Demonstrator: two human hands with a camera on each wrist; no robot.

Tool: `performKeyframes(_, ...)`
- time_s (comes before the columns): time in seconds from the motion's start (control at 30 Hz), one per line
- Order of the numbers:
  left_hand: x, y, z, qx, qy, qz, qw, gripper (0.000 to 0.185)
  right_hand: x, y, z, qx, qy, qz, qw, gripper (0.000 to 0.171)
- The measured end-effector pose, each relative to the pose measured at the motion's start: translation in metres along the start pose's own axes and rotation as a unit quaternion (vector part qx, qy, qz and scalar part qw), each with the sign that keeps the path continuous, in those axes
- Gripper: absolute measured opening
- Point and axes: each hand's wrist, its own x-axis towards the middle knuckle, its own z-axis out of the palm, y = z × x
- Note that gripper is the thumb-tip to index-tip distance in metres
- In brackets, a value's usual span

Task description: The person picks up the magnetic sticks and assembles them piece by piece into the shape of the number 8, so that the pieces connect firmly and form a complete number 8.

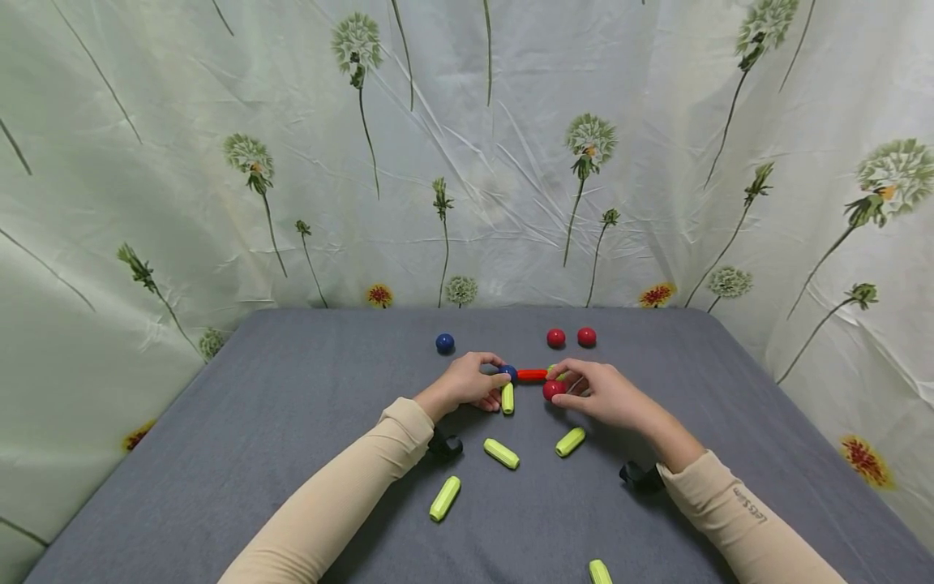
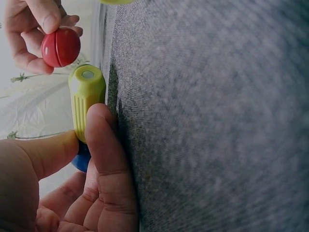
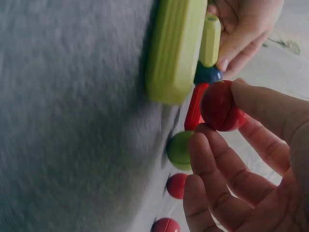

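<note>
My left hand [image 1: 472, 381] pinches a blue ball [image 1: 507, 373] and the end of a yellow-green ridged rod [image 1: 507, 399] where the two meet. From that ball a red rod [image 1: 531, 375] runs right to a green ball [image 3: 179, 151], partly hidden behind my right fingers. My right hand [image 1: 600, 392] holds a red ball [image 1: 553, 391] between thumb and fingers. In the left wrist view this red ball hangs just beyond the rod's free end, which shows a round grey spot [image 2: 88, 75].
Two more red balls [image 1: 556, 338] and a blue ball [image 1: 445, 344] lie toward the table's back edge. Several loose yellow-green rods [image 1: 501, 453] are scattered nearer the front of the grey cloth table [image 1: 292, 422]. A flower-printed curtain [image 1: 481, 162] hangs behind.
</note>
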Motion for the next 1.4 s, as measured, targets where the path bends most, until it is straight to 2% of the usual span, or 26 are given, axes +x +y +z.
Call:
performKeyframes(0.73,0.003,-0.001,0.001,0.007,0.001,0.007,0.9999,0.03,-0.003,-0.022,0.02,0.026,-0.042,-0.052,0.997,0.029)
performKeyframes(1.07,0.0,0.0,-0.001,0.0,-0.004,0.01,0.9999,0.029,-0.001,-0.029,0.031,0.011,-0.059,-0.078,0.995,0.031)
performKeyframes(1.4,-0.002,0.002,-0.001,-0.009,-0.008,0.01,0.9999,0.027,0.001,-0.036,0.036,0.015,-0.066,-0.077,0.995,0.03)
